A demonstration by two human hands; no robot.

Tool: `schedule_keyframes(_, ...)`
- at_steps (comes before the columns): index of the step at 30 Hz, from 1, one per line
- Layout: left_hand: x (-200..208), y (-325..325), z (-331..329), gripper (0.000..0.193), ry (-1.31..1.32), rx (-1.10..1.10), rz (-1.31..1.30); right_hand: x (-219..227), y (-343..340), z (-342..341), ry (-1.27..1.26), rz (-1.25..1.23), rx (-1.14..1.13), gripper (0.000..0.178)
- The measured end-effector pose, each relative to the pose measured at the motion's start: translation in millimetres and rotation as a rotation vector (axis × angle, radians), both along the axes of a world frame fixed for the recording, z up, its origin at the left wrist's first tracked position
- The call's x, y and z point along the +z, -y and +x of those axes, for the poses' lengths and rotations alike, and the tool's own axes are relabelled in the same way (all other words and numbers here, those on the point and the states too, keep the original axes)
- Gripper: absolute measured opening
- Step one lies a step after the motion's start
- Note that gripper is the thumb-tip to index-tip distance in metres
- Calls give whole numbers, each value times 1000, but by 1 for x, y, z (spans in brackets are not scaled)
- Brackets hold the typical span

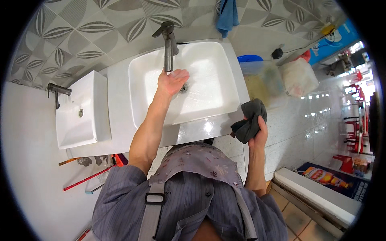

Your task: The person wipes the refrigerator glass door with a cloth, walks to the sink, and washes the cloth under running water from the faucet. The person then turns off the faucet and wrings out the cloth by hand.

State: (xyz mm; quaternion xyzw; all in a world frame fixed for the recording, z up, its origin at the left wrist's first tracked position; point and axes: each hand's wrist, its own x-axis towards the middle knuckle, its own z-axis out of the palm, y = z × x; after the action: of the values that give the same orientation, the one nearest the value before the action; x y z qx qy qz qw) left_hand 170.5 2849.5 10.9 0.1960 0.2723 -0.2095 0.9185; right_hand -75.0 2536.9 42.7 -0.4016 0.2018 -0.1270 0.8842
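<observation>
My left hand point(173, 82) is under the spout of a dark metal faucet point(169, 48), palm up, with the fingers stretched out and nothing in it. It hovers over a white rectangular sink point(213, 88), close to the round drain point(183, 88). Whether water runs onto the palm is hard to make out. Off the sink's right front corner, my right hand point(259, 134) grips a bunched dark grey cloth point(250, 120). The cloth hides part of those fingers.
On the left stands a smaller white sink point(72, 120) with its own faucet point(60, 90). A blue cloth point(227, 18) hangs on the patterned tile wall. Right of the counter point(120, 112) are a cloudy plastic tub point(263, 82) and a whitish bag point(299, 76). A red-handled tool point(90, 176) lies below left.
</observation>
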Motion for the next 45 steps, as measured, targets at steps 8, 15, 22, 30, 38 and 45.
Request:
schedule_keyframes(8, -7, -23, -19, 71, 59, -108, 26, -5, -8, 12, -37, -31, 67, 44)
schedule_keyframes(15, -32, -88, -56, 66, 676, -1228, 1549, 13, -15, 8, -81, -132, 10, 42)
schedule_keyframes(22, -43, -100, -53, 67, 112, -692, 966, 16, -11, 6, -54, -178, -88, 41)
schedule_keyframes(30, 9, -45, -6, 72, 203, -196, 229, 20, -30, 9, -60, -109, -29, 37)
schedule_keyframes(38, 33, -96, -8, 54, 747, -420, 1881, 16, -19, -6, -63, -197, -100, 39)
schedule_keyframes(45, 144, -56, 11, 67, 1342, 118, 2172, 16, -16, -1, -78, -269, -110, 39)
